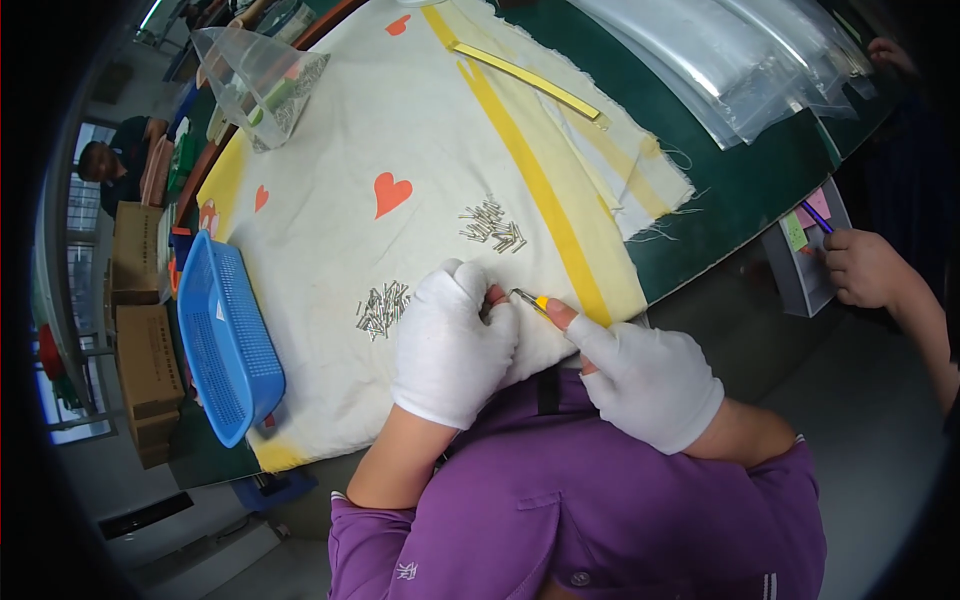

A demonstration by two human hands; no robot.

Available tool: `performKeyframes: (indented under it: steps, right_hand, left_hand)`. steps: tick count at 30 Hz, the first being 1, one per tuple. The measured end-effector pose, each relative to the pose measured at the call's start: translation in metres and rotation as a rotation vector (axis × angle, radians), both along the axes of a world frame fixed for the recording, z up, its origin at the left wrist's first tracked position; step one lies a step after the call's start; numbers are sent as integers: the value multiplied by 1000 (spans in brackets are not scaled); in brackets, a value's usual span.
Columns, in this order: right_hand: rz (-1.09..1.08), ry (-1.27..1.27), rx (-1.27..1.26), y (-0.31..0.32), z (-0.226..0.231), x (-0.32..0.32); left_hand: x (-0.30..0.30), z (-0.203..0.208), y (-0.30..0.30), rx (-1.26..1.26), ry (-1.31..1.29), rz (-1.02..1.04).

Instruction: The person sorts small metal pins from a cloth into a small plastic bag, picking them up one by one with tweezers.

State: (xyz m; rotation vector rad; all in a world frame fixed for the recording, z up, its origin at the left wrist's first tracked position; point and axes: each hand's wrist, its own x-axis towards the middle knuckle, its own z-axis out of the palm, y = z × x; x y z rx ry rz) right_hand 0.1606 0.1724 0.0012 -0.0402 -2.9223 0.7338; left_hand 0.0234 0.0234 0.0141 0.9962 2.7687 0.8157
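My left hand (450,345), in a white glove with bare fingertips, is closed in a pinch at the cloth's near edge. What it pinches, if anything, is hidden by the fingers. My right hand (655,385), gloved the same way, grips a small yellow-handled tool (541,302) with a slim metal tip; its exact kind is not clear. The tip points at the left fingertips, with a little space between. Beside my left hand lies a pile of small silvery metal pins (381,309). A second pin pile (491,224) sits farther off, to the right.
A pale cloth with hearts (330,215) covers much of the green table (735,205). At left stands a blue basket (232,340); behind it, a clear bag of small parts (265,90). Plastic bags (725,60) lie far right. Another person's hand (865,268) holds a pen at right.
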Motion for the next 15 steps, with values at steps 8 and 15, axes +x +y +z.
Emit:
performKeyframes:
  steps: [8, 15]
  right_hand:
    - [24, -3, -9, 3, 10, -5]
    - [-8, -36, -47, 2, 5, -1]
  left_hand:
    - [-1, 1, 1, -16, 28, -22]
    - [-3, -4, -6, -1, 60, -87]
